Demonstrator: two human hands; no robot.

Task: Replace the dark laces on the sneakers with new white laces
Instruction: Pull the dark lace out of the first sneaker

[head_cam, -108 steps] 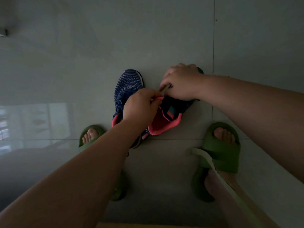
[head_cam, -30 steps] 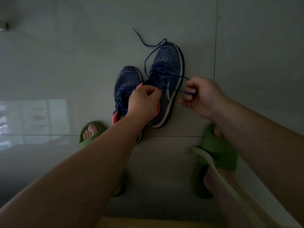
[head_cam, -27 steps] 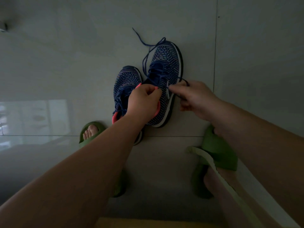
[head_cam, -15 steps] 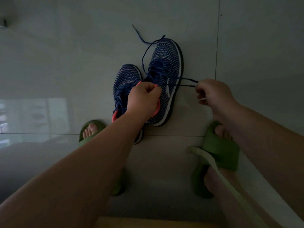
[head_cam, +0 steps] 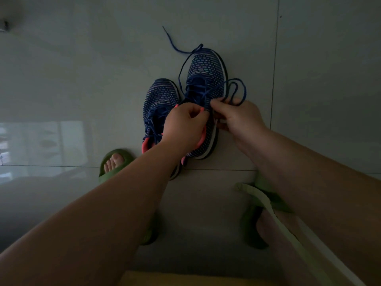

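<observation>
Left hand (head_cam: 184, 124) grips sneaker (head_cam: 206, 96); right hand (head_cam: 237, 116) pinches dark lace (head_cam: 237, 87)

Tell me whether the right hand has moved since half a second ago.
Yes. The right hand has come in leftward, away from the vertical floor joint, and now pinches the dark lace at the right sneaker.

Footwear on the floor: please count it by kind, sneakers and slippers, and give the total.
Blue sneakers: 2, one nearer and one farther, which the hands work on.
Green slippers: 2, one on the left foot, one on the right foot.
Total: 4
</observation>
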